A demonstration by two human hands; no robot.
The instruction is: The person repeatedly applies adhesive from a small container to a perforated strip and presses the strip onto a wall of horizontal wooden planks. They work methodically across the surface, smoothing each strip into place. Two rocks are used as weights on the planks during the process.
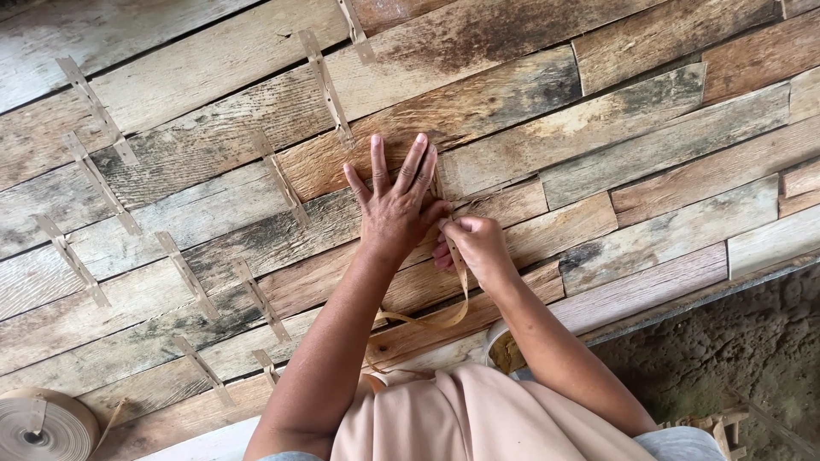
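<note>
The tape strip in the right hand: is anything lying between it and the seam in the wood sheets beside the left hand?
Nothing visible does. The right hand holds the tape strip directly against the wood sheets, touching the flat left hand.

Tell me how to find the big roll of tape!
Look over the sheet of joined wood veneer pieces, down to its bottom-left corner, far from the left hand and right hand. The tan tape roll lies there, round and thickly wound, unlike the short flat strips stuck across the seams.
</note>
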